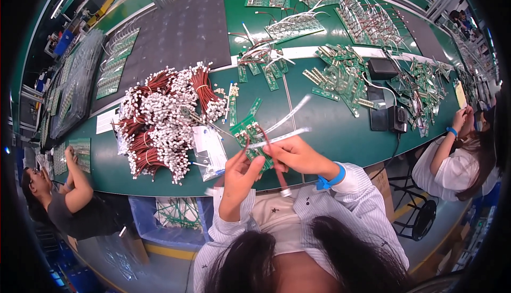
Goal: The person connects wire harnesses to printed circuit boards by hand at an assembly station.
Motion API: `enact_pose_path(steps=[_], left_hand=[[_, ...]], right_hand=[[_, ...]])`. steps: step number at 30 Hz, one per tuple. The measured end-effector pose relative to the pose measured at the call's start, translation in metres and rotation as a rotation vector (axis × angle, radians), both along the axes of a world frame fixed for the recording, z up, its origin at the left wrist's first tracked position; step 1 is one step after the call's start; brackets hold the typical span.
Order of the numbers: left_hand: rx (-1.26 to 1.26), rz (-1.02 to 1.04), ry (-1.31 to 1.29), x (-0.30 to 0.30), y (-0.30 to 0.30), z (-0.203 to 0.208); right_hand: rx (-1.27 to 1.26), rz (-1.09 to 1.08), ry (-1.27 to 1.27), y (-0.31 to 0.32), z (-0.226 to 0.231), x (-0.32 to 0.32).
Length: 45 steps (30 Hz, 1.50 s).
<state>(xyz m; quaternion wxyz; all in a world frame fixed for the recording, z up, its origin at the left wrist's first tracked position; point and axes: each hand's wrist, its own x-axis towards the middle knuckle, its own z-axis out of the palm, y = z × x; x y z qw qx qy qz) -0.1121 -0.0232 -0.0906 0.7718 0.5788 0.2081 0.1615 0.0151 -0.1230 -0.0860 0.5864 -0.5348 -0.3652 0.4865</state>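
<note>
PCB [246, 128] in L fingers [255, 165], R fingers [281, 154] on red wire [280, 177].

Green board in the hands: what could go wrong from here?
1. The left hand grips the green board while the right hand is at its brown wires; a hard pull could strain the joints.
2. A white connector hangs below the right hand, in front of the shirt, and might snag.
3. Loose boards lie heaped over one another beyond; they could scratch if dragged.
</note>
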Motion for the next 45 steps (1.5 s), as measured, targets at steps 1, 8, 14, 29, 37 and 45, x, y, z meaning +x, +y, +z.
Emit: enact_pose_path(steps=[1,8,14,29,37,45], left_hand=[[-0.002,-0.058,0.008,-0.002,0.001,0.004],[-0.214,-0.120,-0.081,-0.003,-0.006,0.011],[-0.202,-0.194,-0.175,0.004,-0.009,0.006],[-0.239,0.054,0.005,0.010,0.013,-0.008],[0.056,-0.042,0.140,0.049,0.041,-0.037],[0.813,-0.086,0.417,0.144,0.084,-0.052]], right_hand=[[0.000,-0.002,0.001,-0.003,0.002,0.001],[0.038,0.042,0.293,-0.012,0.008,-0.006],[0.123,-0.156,0.569,-0.014,0.013,-0.001],[-0.313,-0.746,-0.438,0.046,-0.082,0.146],[-0.632,-0.631,-1.150,0.052,-0.068,0.160],[-0.467,-0.639,-1.100,0.032,-0.063,0.124]])
